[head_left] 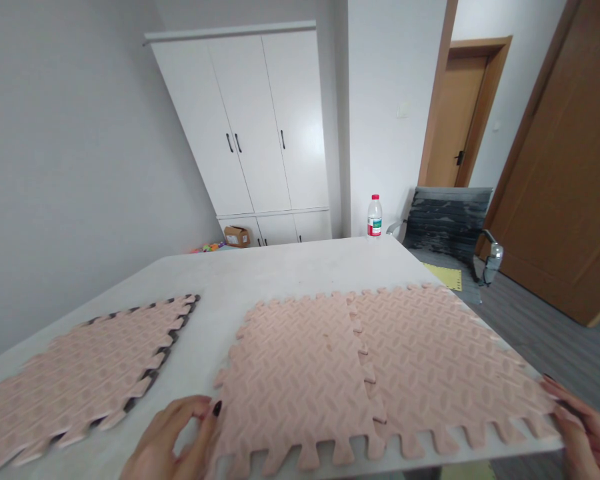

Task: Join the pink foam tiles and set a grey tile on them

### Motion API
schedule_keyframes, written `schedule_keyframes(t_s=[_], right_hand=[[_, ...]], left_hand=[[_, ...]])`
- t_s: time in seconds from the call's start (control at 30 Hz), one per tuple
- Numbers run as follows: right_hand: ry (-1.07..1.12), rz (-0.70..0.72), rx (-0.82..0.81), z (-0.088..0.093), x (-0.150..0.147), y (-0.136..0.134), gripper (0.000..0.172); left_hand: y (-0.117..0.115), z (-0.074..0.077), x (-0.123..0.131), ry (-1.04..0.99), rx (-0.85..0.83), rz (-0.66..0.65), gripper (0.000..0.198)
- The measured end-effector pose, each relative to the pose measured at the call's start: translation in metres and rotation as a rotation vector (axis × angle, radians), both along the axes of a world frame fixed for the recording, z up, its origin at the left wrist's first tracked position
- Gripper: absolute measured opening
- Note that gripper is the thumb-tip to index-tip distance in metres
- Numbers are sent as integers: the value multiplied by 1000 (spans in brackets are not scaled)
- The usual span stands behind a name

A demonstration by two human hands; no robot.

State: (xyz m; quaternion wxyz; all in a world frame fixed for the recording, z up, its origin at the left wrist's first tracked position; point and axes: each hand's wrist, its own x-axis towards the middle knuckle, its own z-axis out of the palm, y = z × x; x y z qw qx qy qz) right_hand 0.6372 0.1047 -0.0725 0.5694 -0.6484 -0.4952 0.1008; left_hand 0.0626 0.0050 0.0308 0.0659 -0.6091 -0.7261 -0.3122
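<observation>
At the bottom edge of the view, near six o'clock, the left hand (173, 437) is curled with its thumb pressed on the near left corner of the left foam tile (293, 377); the corner is pinched lightly, the fingers partly closed. At four o'clock the right hand (583, 433) is seen only in part, its fingers laid against the near right corner of the right foam tile (440, 360); how firmly it is gripped cannot be told. The two tiles are pale pink, stamped with a raised diamond-plate pattern and edged with jigsaw teeth, and they are locked together along a toothed seam running toward twelve o'clock. They lie flat on the grey table (260, 273), their near teeth reaching its front edge. At nine o'clock a separate stack of tiles (85, 377) is lying, pink on top with a dark one showing beneath. At one o'clock, at the far table edge, a plastic bottle (375, 216) with a red cap and a red, white and green label is standing; its writing is too small to be read. Beyond it a white wardrobe (253, 127), a cardboard box (237, 236) and a grey chair (447, 223) are seen.
</observation>
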Motion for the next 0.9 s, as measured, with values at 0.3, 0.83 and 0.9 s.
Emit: schedule_keyframes(t_s=[0.3, 0.83, 0.9], right_hand=[[-1, -11, 1, -5, 4, 1, 43], [-89, 52, 28, -15, 15, 5, 39], [-82, 59, 8, -18, 20, 6, 39]], left_hand=[[53, -4, 164, 454, 190, -661, 55], [64, -47, 184, 826, 386, -537, 41], [63, -52, 187, 809, 388, -527, 40]])
